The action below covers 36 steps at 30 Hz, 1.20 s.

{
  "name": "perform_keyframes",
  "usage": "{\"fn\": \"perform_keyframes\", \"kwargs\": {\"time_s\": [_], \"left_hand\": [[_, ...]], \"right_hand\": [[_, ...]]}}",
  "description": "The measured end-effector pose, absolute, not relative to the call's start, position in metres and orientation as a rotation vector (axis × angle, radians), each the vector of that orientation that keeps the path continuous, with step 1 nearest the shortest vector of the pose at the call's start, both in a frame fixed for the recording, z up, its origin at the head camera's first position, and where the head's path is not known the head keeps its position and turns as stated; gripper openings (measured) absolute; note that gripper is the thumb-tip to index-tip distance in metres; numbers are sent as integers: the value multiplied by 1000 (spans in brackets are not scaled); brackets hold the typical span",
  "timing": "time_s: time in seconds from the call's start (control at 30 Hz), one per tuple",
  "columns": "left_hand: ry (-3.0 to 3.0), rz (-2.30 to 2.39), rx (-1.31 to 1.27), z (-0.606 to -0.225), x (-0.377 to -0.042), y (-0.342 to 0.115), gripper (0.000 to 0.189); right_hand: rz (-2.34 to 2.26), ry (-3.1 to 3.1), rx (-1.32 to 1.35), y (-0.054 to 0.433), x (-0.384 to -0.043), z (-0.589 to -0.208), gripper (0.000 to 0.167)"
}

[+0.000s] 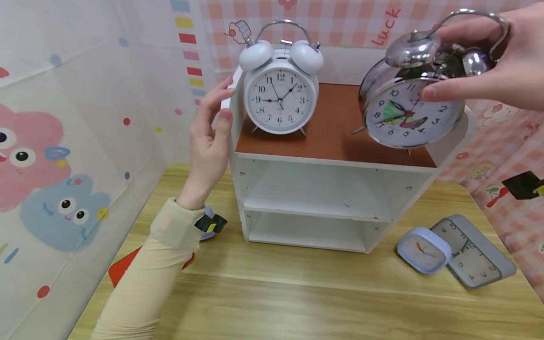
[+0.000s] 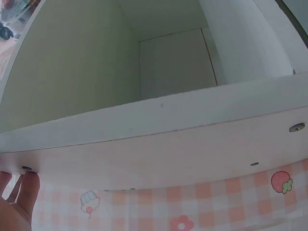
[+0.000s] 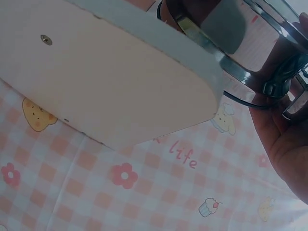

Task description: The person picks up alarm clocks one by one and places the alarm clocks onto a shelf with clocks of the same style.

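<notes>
Gripped from above by the right hand (image 1: 510, 61), a silver twin-bell alarm clock (image 1: 410, 111) tilts over the right end of a small white shelf unit (image 1: 314, 186). The thumb lies across the upper part of the dial; the other fingers pass behind the bells, beneath the arched handle. Two splayed feet project below the case; whether they touch the brown top (image 1: 335, 120) cannot be told. The right wrist view shows the polished case just beside the upper corner of the unit's outer side.

The left hand (image 1: 210, 137) holds no clock; its fingers, slightly bent and apart from the thumb, rest at the upper part of the unit's left side panel (image 1: 236, 97). The left wrist view confirms fingertips against the panel's outer face.

A white twin-bell alarm clock (image 1: 280, 94) stands upright on the left part of the brown top, its dial facing forward, near the left hand. Below, the unit opens into two compartments, one above the other.

Right of the unit, on the wood-grain table (image 1: 272, 293), lie a pale blue clock (image 1: 425, 250) and a larger grey clock (image 1: 480, 264), the former partly overlapping the latter. At left, a red object (image 1: 123, 267) is mostly hidden by the cream sleeve (image 1: 140, 278). Pink checked cloth (image 1: 357, 23) forms the background.
</notes>
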<state>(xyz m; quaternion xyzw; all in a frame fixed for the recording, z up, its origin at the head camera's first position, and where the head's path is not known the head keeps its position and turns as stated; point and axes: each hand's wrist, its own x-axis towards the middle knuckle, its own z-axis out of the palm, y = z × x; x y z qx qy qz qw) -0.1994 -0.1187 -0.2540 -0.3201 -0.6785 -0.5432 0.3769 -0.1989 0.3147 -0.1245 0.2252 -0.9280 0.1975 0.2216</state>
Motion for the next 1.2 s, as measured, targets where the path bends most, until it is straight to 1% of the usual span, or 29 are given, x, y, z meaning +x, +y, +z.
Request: {"fn": "perform_keyframes", "kwargs": {"time_s": [0.13,0.2,0.27,0.47,0.53,0.7,0.93,1.2], "left_hand": [[-1738,-1389,-817,-254,-199,-118,67],[-1736,-1392,-819,-254,-199,-118,69],[-1737,-1391,-819,-254,-200,-118,70],[-1739,-1388,-824,-254,-201,-119,69],[-1734,-1393,-826,-255,-201,-119,69],[-1743,-1376,-819,-255,-201,-119,70],[-1749,-1361,-815,-255,-201,-120,71],[-1749,-1370,-819,-255,-200,-118,72]], "right_hand": [[510,-2601,647,335,-223,-129,75],[510,-2632,634,339,-228,-131,79],[473,-2643,610,334,-223,-130,76],[439,-2659,562,297,-190,-117,61],[421,-2674,555,292,-186,-115,63],[368,-2740,510,290,-188,-113,76],[359,-2768,511,288,-190,-110,71],[412,-2848,469,287,-197,-110,73]]}}
